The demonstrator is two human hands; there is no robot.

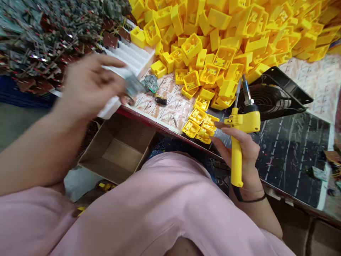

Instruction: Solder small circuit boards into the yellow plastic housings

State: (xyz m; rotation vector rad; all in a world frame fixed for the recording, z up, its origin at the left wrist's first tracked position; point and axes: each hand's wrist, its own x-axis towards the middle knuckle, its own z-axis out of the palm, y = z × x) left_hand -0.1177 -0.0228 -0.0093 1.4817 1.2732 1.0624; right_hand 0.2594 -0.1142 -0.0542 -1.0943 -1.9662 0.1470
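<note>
Left hand [90,85] motion-blurred, fingers half curled, seems to pinch grey part [134,84] above bench [169,115] near edge. Right hand [248,149] wrapped round yellow soldering gun [236,161]. Four yellow housings [190,128] grouped at near edge; soldering there unreadable. Left: housing heap [223,57], far edge; board heap [53,46], far-left corner.

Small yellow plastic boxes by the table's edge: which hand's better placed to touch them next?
Probably the right hand: it's beside those boxes, though holding a yellow gun-shaped tool. The left hand, gripping something grey, is farther.
</note>
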